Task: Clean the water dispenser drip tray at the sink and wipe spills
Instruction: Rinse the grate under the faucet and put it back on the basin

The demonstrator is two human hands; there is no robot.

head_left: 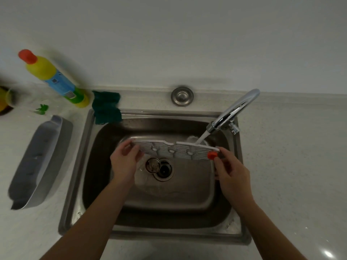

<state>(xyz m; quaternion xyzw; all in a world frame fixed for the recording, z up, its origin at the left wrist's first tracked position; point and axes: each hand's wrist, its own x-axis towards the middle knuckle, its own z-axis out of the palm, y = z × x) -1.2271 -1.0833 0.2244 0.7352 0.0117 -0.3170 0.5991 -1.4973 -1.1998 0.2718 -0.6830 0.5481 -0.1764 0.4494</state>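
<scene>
Left hand (124,162), right hand (233,176): pinch grips.

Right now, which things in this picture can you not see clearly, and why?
Head view:
Label on the yellow bottle: too small and blurred to read.
The objects at the left edge: cut off by the frame, blurred.
Inside of the grey tray: dim and smeared; dirt cannot be judged.
Part of the sink under the white grille: hidden by it, the left hand and the right hand.

Blurred clear cup (12,97) beside a dark object (2,106) half beyond the left edge.
</scene>
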